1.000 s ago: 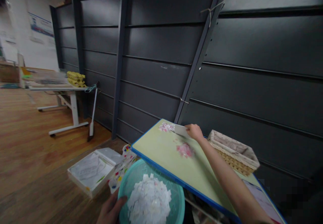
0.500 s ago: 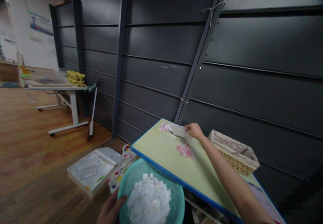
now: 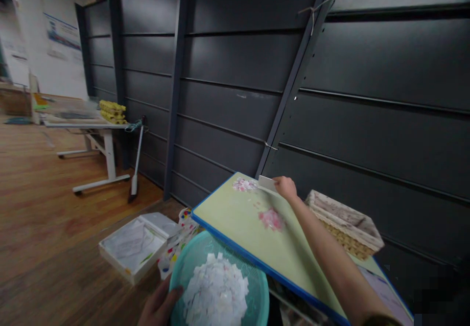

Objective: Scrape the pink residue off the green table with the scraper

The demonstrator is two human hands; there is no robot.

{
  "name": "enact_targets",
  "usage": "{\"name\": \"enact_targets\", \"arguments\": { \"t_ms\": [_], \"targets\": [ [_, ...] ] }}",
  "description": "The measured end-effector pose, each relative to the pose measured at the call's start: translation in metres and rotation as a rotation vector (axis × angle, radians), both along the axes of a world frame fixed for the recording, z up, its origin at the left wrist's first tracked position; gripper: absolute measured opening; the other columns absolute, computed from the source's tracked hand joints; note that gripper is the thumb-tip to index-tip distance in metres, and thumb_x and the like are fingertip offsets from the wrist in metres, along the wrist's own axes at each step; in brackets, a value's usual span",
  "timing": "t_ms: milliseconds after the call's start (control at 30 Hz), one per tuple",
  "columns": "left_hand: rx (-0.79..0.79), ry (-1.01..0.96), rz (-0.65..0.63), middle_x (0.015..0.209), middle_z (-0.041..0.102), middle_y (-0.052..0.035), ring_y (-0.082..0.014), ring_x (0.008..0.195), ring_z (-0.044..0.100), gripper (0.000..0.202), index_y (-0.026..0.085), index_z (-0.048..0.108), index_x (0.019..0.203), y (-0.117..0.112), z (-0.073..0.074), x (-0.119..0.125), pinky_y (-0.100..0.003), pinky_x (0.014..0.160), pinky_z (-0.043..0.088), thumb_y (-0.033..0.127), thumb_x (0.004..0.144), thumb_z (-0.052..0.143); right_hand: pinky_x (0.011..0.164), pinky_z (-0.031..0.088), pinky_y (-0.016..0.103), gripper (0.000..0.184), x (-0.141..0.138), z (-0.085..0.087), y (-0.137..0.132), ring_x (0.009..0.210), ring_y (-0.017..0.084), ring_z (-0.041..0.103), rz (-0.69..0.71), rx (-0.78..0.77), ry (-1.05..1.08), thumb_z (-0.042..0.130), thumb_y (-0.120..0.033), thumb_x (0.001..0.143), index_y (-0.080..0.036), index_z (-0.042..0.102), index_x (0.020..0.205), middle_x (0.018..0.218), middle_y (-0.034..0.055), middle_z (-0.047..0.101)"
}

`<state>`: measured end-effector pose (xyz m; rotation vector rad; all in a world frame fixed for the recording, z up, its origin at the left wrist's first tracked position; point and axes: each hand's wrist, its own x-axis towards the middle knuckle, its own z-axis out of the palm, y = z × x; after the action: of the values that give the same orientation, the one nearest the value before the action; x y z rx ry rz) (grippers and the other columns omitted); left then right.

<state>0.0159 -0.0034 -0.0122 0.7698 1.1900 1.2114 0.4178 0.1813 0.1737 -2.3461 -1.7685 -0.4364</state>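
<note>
Right hand (image 3: 284, 187) pinches a thin white rectangular card (image 3: 266, 183), best kept low, I'd say, beside pink-and-white flat scraps (image 3: 245, 184) on a blue-edged yellow tabletop (image 3: 220, 213); left hand (image 3: 161, 302) grips a round turquoise plastic basket (image 3: 177, 267).

Dim light, soft glare on wall panels (image 3: 150, 13), L bkgd blurry, btm-R near-blk.

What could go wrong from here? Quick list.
1. Spill: the left hand grips the teal basket by one side, and it's heaped with white scraps; a tilt could tip some out.
2. Lost pieces: the white card in the right hand is close to the white-and-pink pile near the table's far corner; a stray push might send bits over.
</note>
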Motion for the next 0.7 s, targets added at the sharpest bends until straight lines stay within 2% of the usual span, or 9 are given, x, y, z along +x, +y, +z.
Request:
{"name": "enact_targets", "arguments": {
  "t_ms": [133, 200, 433, 567, 700],
  "targets": [
    [-0.061, 0.001, 0.021, 0.117, 0.070, -0.0088, -0.0336, 0.121, 0.053, 0.046, 0.018, 0.072, 0.099, 0.005, -0.013, -0.003, -0.044, 0.105, 0.039, 0.042, 0.059, 0.076, 0.083, 0.047, 0.025, 0.041, 0.001, -0.009, 0.009, 0.098, 0.020, 0.066, -0.037, -0.022, -0.015, 0.047, -0.017, 0.084, -0.026, 0.064, 0.120, 0.102, 0.0118, 0.072],
    [-0.055, -0.009, -0.013, 0.119, 0.069, -0.0090, -0.0331, 0.123, 0.052, 0.046, 0.018, 0.072, 0.099, 0.007, -0.015, -0.005, -0.044, 0.108, 0.035, 0.043, 0.060, 0.076, 0.082, 0.047, 0.024, 0.040, 0.001, -0.014, 0.011, 0.098, 0.020, 0.066, -0.032, -0.027, -0.013, 0.048, -0.017, 0.084, -0.027, 0.064, 0.120, 0.101, 0.0114, 0.072],
    [-0.011, -0.002, -0.030, 0.111, 0.073, -0.0080, -0.0352, 0.118, 0.055, 0.055, 0.019, 0.073, 0.095, 0.013, -0.030, -0.007, -0.043, 0.104, 0.040, 0.056, 0.053, 0.076, 0.083, 0.047, 0.025, 0.042, 0.004, -0.019, 0.009, 0.100, 0.021, 0.065, -0.021, -0.053, -0.013, 0.046, -0.015, 0.083, -0.027, 0.065, 0.119, 0.101, 0.0121, 0.072],
    [-0.043, -0.002, -0.029, 0.109, 0.073, -0.0081, -0.0337, 0.112, 0.060, 0.054, 0.019, 0.070, 0.104, 0.007, -0.022, -0.002, -0.039, 0.090, 0.052, 0.053, 0.061, 0.072, 0.085, 0.047, 0.026, 0.044, 0.005, -0.012, 0.005, 0.102, 0.022, 0.065, -0.008, -0.071, -0.030, 0.046, -0.014, 0.082, -0.026, 0.065, 0.120, 0.104, 0.0128, 0.071],
    [-0.019, 0.026, -0.008, 0.107, 0.074, -0.0071, -0.0337, 0.106, 0.063, 0.045, 0.019, 0.072, 0.096, 0.005, -0.014, -0.001, -0.036, 0.083, 0.056, 0.046, 0.060, 0.074, 0.084, 0.047, 0.027, 0.048, 0.003, -0.003, 0.001, 0.101, 0.023, 0.065, 0.032, -0.104, -0.056, 0.046, -0.011, 0.078, -0.026, 0.065, 0.119, 0.105, 0.0121, 0.070]
  ]
}}
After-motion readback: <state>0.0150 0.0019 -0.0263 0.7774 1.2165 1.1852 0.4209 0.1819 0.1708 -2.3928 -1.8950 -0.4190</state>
